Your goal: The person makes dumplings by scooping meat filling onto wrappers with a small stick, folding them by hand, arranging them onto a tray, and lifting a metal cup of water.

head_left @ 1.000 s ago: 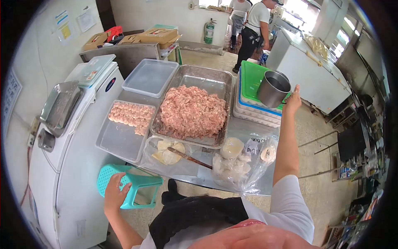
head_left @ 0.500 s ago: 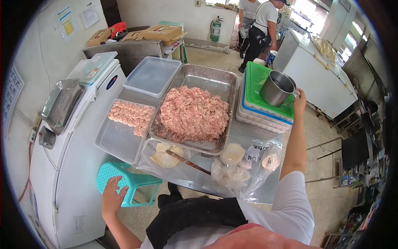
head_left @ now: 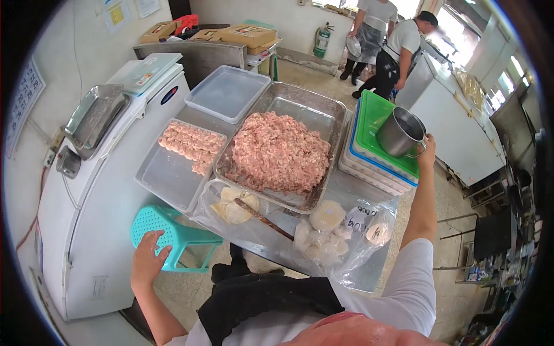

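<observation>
My right hand (head_left: 427, 152) has its fingers at the handle of a metal mug (head_left: 392, 138), which stands on the green lid (head_left: 369, 118) of stacked containers. My left hand (head_left: 148, 260) is open and empty, in the air over the edge of a turquoise stool (head_left: 183, 233). Between them on the table, a large metal pan (head_left: 297, 109) holds a heap of ground meat (head_left: 280, 153). To its left, rows of filled dumplings (head_left: 193, 146) lie in a plastic tray (head_left: 167, 176). Round dough wrappers (head_left: 234, 205), a wooden stick (head_left: 265, 220) and bagged wrappers (head_left: 326, 230) lie in front.
An upturned-edge plastic tray (head_left: 228, 92) sits behind the dumplings. A white freezer (head_left: 115, 213) flanks the table on the left, bearing a metal tray (head_left: 95, 118) and a small metal cup (head_left: 68, 163). Two people stand near another white freezer (head_left: 447, 115) at the back right.
The whole view has shifted, so the table contents appear farther right. My right hand stays at the mug's handle; my left hand stays open. A person at the back now leans forward.
</observation>
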Available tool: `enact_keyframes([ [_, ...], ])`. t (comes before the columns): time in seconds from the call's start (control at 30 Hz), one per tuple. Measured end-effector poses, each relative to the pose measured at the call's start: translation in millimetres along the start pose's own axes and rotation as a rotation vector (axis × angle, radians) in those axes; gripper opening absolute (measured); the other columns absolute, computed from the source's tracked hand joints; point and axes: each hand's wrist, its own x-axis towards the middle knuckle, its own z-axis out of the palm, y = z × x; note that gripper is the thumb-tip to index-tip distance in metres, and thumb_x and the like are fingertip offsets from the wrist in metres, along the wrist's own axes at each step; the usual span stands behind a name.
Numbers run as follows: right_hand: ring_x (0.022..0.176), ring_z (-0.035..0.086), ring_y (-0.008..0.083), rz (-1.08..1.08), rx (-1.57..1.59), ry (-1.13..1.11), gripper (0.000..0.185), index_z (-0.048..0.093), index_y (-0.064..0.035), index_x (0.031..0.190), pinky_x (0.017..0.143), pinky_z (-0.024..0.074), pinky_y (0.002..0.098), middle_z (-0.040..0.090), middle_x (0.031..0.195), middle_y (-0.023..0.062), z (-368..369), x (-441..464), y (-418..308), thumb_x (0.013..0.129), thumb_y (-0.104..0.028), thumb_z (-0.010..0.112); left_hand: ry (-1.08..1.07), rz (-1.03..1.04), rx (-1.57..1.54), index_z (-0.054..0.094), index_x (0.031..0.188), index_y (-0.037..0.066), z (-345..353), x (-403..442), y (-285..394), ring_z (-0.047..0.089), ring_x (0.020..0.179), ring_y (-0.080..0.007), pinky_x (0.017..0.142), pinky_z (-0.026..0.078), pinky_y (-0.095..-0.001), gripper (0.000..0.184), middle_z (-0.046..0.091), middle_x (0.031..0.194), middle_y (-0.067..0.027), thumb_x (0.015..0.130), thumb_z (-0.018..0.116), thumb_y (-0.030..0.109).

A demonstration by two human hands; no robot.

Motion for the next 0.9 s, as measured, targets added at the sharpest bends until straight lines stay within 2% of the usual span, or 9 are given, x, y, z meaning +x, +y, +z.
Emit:
enact_keyframes([
  [0.13,0.106,0.052,0.0335,-0.034,-0.028,-0.026,0.037,0.061,-0.0122,0.116,0.091,0.0445,0.0429,0.051,0.120,0.0183,3.0,8.2,1.1,0.079,-0.015,0.059,0.014,-0.033,-0.011,0.058,0.116,0.006,-1.9,-8.8,-1.8,0.060,0.089,-0.0284,0.074,0.051,-0.0358,0.042,0.059,0.115,-0.0110,0.077,0.070,0.018],
  [0.23,0.086,0.060,0.0258,0.120,0.299,0.233,0.028,0.063,-0.0070,0.103,0.075,0.0481,0.0370,0.059,0.100,0.0168,5.4,8.2,4.2,0.088,-0.029,0.055,0.002,-0.063,-0.014,0.059,0.115,0.007,-3.1,-12.3,-3.4,0.060,0.091,-0.0286,0.075,0.051,-0.0358,0.041,0.059,0.115,-0.0107,0.078,0.070,0.018],
  [0.33,0.064,0.058,0.0172,0.723,0.968,-0.034,0.028,0.059,-0.0048,0.099,0.058,0.0468,0.0307,0.059,0.075,0.0066,-1.9,-1.4,6.0,0.092,-0.031,0.058,0.017,-0.053,-0.020,0.059,0.115,0.007,2.1,-17.4,-14.7,0.060,0.092,-0.0290,0.077,0.051,-0.0360,0.041,0.059,0.115,-0.0107,0.078,0.070,0.018],
  [0.37,0.055,0.052,0.0122,0.833,1.123,0.057,0.035,0.059,-0.0075,0.092,0.048,0.0366,0.0260,0.050,0.059,-0.0007,-18.8,-9.5,-33.1,0.094,-0.042,0.056,0.024,-0.038,-0.021,0.059,0.115,0.007,3.6,-18.4,-19.3,0.061,0.092,-0.0291,0.077,0.052,-0.0360,0.041,0.059,0.116,-0.0107,0.078,0.070,0.018],
  [0.47,0.047,0.042,0.0102,0.804,1.192,0.086,0.038,0.059,-0.0088,0.083,0.047,0.0317,0.0253,0.046,0.057,-0.0024,-18.3,-19.8,-62.9,0.096,-0.044,0.050,0.024,-0.035,-0.037,0.059,0.116,0.007,2.8,-20.5,-22.0,0.061,0.092,-0.0295,0.078,0.052,-0.0362,0.041,0.059,0.116,-0.0108,0.078,0.070,0.018],
  [0.57,0.046,0.037,0.0080,0.723,1.502,0.252,0.026,0.060,-0.0097,0.085,0.046,0.0288,0.0244,0.040,0.055,-0.0050,-29.1,-22.0,-90.6,0.094,-0.034,0.057,0.001,-0.078,-0.074,0.059,0.116,0.008,2.0,-23.5,-21.2,0.061,0.089,-0.0285,0.077,0.051,-0.0362,0.042,0.059,0.116,-0.0108,0.078,0.071,0.019],
  [0.7,0.045,0.031,0.0053,0.751,1.450,0.389,0.014,0.063,-0.0097,0.089,0.045,0.0266,0.0241,0.036,0.056,-0.0066,-30.6,-24.2,-108.2,0.092,-0.022,0.059,-0.011,-0.070,-0.065,0.059,0.117,0.009,5.7,-30.0,-33.9,0.061,0.084,-0.0261,0.075,0.051,-0.0356,0.043,0.059,0.116,-0.0105,0.077,0.071,0.021],
  [0.8,0.046,0.034,0.0044,0.672,1.509,0.364,0.016,0.065,-0.0071,0.093,0.045,0.0268,0.0241,0.043,0.058,-0.0065,-59.9,-30.5,-125.2,0.093,-0.022,0.058,-0.018,-0.043,-0.058,0.059,0.117,0.009,10.4,-29.1,-51.9,0.061,0.082,-0.0249,0.074,0.050,-0.0351,0.044,0.059,0.116,-0.0104,0.077,0.072,0.022],
  [0.9,0.053,0.047,0.0061,0.572,1.530,0.309,0.023,0.066,-0.0030,0.098,0.048,0.0361,0.0240,0.055,0.068,-0.0026,-99.2,-36.8,-154.3,0.093,-0.024,0.060,-0.048,-0.025,-0.059,0.059,0.117,0.009,9.2,-18.6,-64.8,0.061,0.083,-0.0245,0.074,0.050,-0.0347,0.044,0.059,0.117,-0.0103,0.077,0.072,0.022],
])
